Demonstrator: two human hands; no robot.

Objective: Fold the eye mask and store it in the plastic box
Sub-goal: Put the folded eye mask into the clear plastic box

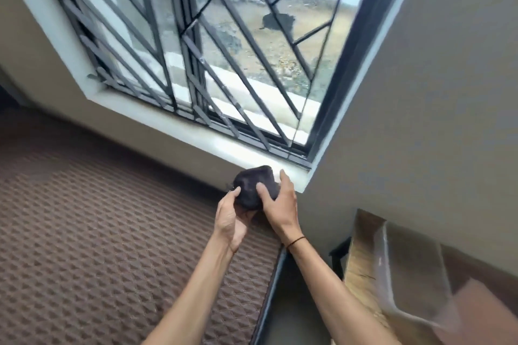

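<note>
Near window sill [260, 152], both hands clasping bundled dark eye mask [253, 186]

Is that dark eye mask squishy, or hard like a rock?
Probably squishy: the eye mask looks bunched into a rounded lump between the left hand and right hand. Likely light, since fingertips alone hold it up. Its fuzzy-looking surface probably isn't slippery.

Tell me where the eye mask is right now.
In the head view, the eye mask sits just below centre, bunched up and held between the left hand and right hand, in front of the window sill.
</note>
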